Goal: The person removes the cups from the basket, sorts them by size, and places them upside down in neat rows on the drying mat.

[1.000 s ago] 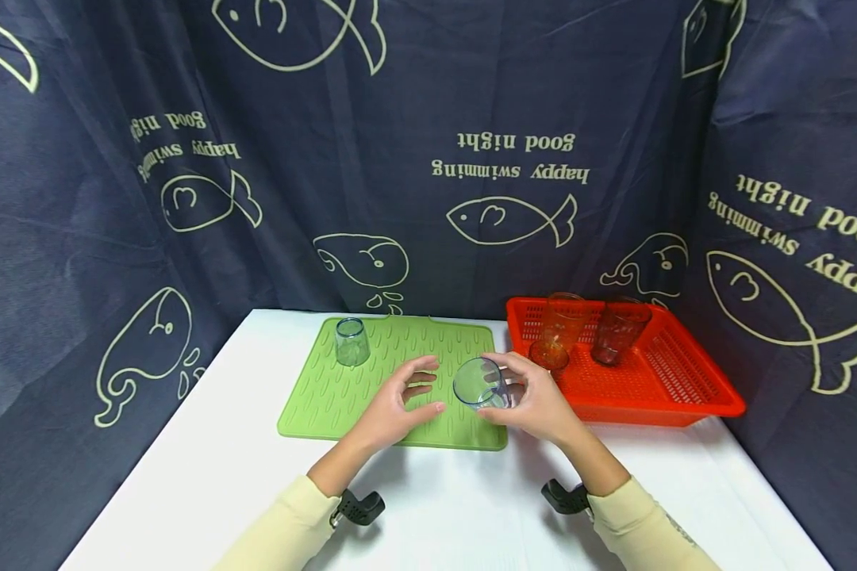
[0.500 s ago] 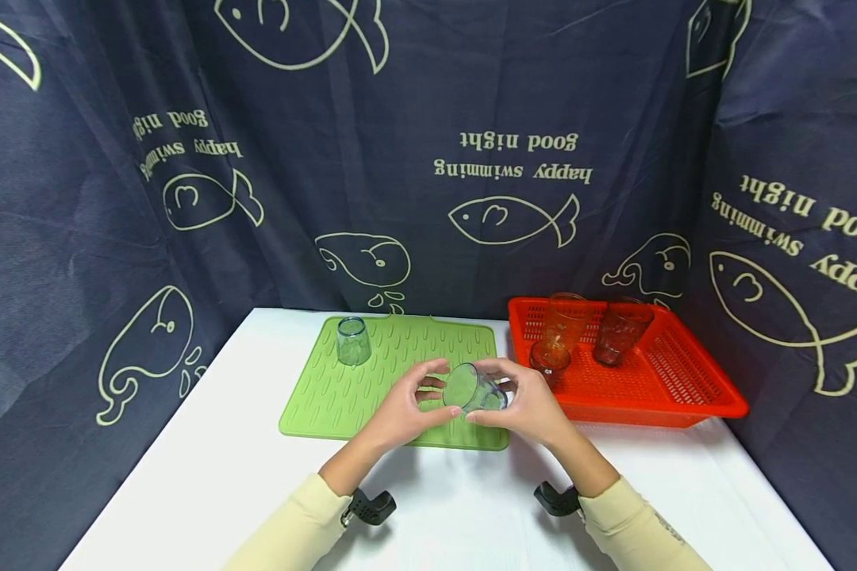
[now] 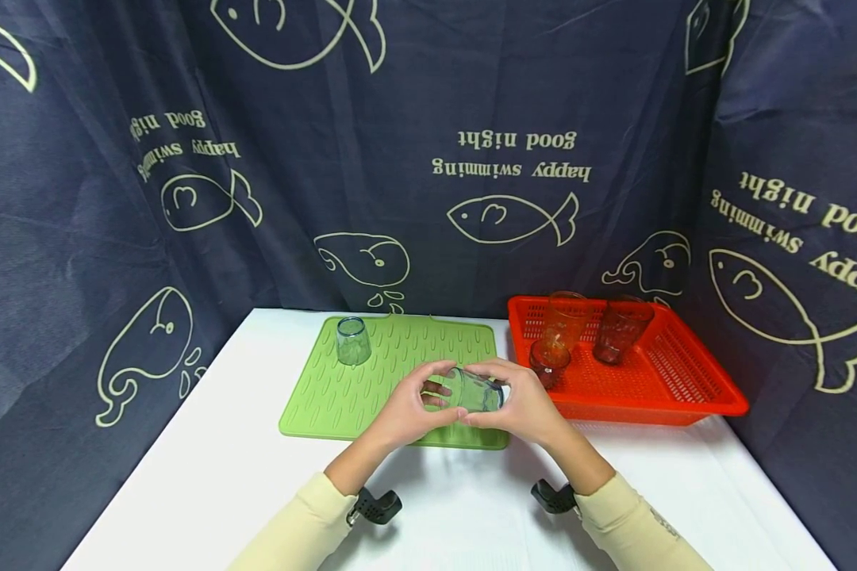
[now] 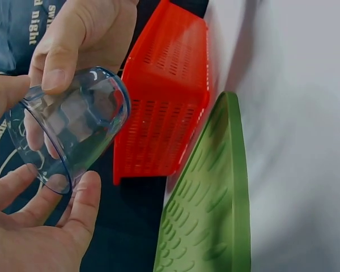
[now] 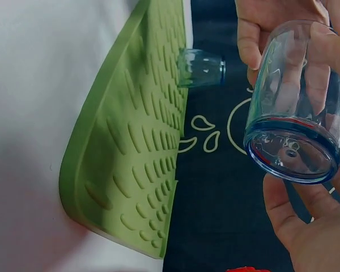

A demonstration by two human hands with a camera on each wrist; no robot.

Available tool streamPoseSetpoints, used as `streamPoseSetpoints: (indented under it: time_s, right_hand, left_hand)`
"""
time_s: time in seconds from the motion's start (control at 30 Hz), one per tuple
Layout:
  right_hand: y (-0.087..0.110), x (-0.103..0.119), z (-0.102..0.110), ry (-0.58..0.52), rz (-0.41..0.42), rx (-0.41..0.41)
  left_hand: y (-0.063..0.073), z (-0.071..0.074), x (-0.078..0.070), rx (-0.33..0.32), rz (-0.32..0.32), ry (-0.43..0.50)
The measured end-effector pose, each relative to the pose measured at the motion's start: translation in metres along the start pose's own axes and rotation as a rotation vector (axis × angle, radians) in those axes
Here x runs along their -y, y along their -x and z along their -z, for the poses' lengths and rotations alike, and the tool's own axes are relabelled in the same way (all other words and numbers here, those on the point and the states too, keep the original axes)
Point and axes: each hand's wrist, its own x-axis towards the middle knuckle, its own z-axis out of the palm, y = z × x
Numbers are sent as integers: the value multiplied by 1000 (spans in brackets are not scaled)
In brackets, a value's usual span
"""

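Both hands hold a clear bluish drinking glass (image 3: 477,391), tilted on its side above the near right part of a green ridged mat (image 3: 317,400). My left hand (image 3: 407,406) has its thumb and fingertips around the rim end, as the left wrist view shows. Around the body toward the base is my right hand (image 3: 524,403), its thumb close to the left thumb. In the right wrist view the glass's thick base (image 5: 293,150) faces the camera. Another clear glass (image 3: 353,345) stands upside down on the mat's far left.
A red perforated basket (image 3: 636,414) stands right of the mat. Inside it are a tall amber-looking glass (image 3: 566,316), a dark reddish glass (image 3: 620,327) and a shorter glass (image 3: 548,363). A dark fish-print curtain (image 3: 414,143) encloses the back and sides of the white table (image 3: 257,476).
The left hand has come right to the glass and taken hold of its rim end. The right hand has turned the glass from mouth facing up toward mouth facing left.
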Motion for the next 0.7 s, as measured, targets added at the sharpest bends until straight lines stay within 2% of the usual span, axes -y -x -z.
streamPoseSetpoints:
  time_s: [0.23, 0.4, 0.5, 0.7]
  right_hand:
    - [-1, 0, 0, 18, 2, 2]
    - [-1, 2, 3, -7, -8, 0]
    - [-1, 1, 5, -86, -30, -2]
    - [1, -2, 4, -315, -59, -3]
  left_hand:
    - [0, 0, 1, -23, -19, 29]
    - [2, 1, 0, -51, -22, 69]
    - [3, 4, 1, -55, -29, 125]
    - [6, 10, 3, -37, -58, 216]
